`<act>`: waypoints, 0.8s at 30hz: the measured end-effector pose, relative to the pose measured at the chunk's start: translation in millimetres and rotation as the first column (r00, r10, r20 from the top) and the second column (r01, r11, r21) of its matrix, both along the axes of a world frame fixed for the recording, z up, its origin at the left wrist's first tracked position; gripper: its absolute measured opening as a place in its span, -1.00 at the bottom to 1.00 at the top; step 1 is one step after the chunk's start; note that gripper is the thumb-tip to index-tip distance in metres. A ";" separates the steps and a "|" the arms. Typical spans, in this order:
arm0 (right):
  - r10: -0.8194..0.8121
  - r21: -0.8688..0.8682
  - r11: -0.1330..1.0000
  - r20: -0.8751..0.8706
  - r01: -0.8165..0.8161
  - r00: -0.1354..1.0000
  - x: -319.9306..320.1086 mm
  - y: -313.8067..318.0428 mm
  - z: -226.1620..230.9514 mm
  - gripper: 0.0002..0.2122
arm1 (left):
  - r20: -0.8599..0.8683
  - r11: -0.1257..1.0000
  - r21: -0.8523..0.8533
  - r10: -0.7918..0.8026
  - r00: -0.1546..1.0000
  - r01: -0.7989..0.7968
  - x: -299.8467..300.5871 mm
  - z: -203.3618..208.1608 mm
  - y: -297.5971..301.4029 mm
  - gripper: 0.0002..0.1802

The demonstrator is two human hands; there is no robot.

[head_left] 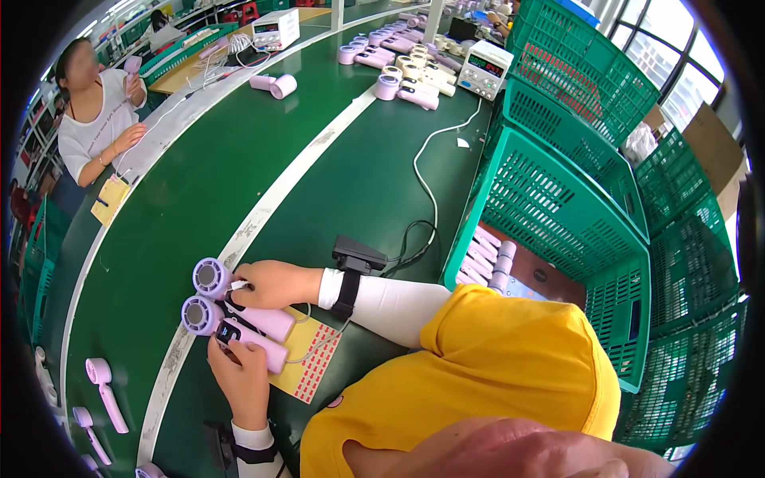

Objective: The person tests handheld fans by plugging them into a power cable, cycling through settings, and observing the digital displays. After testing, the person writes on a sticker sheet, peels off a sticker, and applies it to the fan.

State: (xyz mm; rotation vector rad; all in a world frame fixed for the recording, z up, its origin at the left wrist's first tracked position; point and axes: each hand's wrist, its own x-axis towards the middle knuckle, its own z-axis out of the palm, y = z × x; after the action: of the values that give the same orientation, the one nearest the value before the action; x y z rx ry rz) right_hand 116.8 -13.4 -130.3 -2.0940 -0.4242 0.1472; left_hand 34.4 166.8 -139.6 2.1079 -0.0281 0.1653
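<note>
Two lavender handheld fans lie side by side over the white line on the green bench. My left hand is closed around the nearer fan, its thumb beside the small dark display. My right hand curls over the neck of the farther fan, fingers bent down onto it. A small white piece shows at its fingertips; I cannot tell what it is. Beneath the handles lies a yellow sheet with rows of red marks. A thin pale cable runs by the nearer fan's handle end.
Several lavender fans lie at the lower left. More fans and a power supply stand at the far end. A green crate holding fan parts is at my right. Across the bench, another person holds a fan.
</note>
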 end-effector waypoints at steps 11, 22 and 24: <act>-0.116 -0.028 0.993 0.028 0.117 0.993 3.2 -5.3 0.4 -0.60 | 0.363 0.938 0.332 -0.033 0.931 -0.096 2.2 22.9 14.6 -0.71; -0.184 0.035 0.981 -0.132 0.190 0.974 5.5 -1.9 3.3 -0.71 | 0.464 0.168 0.669 0.667 0.583 -0.724 18.6 11.1 264.4 -0.51; -0.141 0.045 0.988 -0.136 0.148 0.981 5.7 -2.0 2.0 -0.72 | 0.292 0.336 0.705 0.665 0.687 -0.625 38.9 -1.4 293.1 -0.53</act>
State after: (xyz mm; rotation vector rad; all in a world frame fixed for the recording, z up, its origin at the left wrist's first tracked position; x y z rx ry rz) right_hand 122.6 -15.4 -128.4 -2.0393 -0.1933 0.1855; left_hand 73.2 459.9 -141.0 2.8766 0.9884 0.6983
